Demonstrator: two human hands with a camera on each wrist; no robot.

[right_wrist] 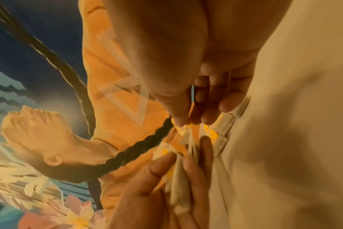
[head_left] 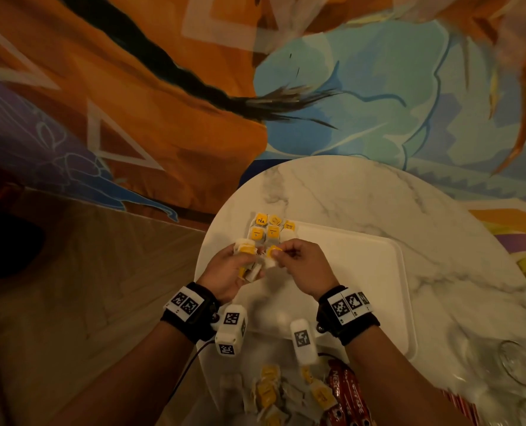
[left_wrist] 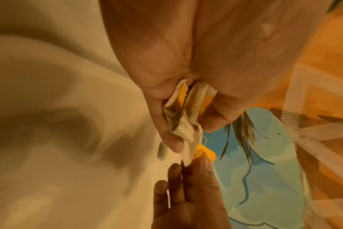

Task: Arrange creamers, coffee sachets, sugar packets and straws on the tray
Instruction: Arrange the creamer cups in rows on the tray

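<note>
1. Right hand [head_left: 304, 265] first: thumb and forefinger pinch tight on one yellow-tagged sachet [head_left: 272, 255], the other fingers loosely curled behind. Nothing else is in that hand.
2. That sachet sits at the gap between the two hands, middle of the head view, and appears to be coming off the bundle; the left wrist view shows it touching the bunch at its lower end.
3. Left hand [head_left: 231, 270] is wrapped round a bunch of sachets [head_left: 247, 262], thumb on top, fingers curled beneath. It looks like a feeder grip: hold the stock in one hand, peel singles with the other.
4. Just above the hands, at the upper left corner of the tray [head_left: 363, 272], a block of sachets [head_left: 270, 229] already lies flat, tags up, edges touching, in short rows. Laid that way, I'd say, so the labels read and the rows stay tidy.
5. The pinched one likely goes next to that block.
6. Lower frame, on the marble table [head_left: 347, 195]: a loose heap [head_left: 283, 395] of more sachets, with red sticks [head_left: 347, 392] beside it. Plenty left to sort, by the look of it.
7. Glasses [head_left: 518, 365] stand at lower right, well apart.
</note>
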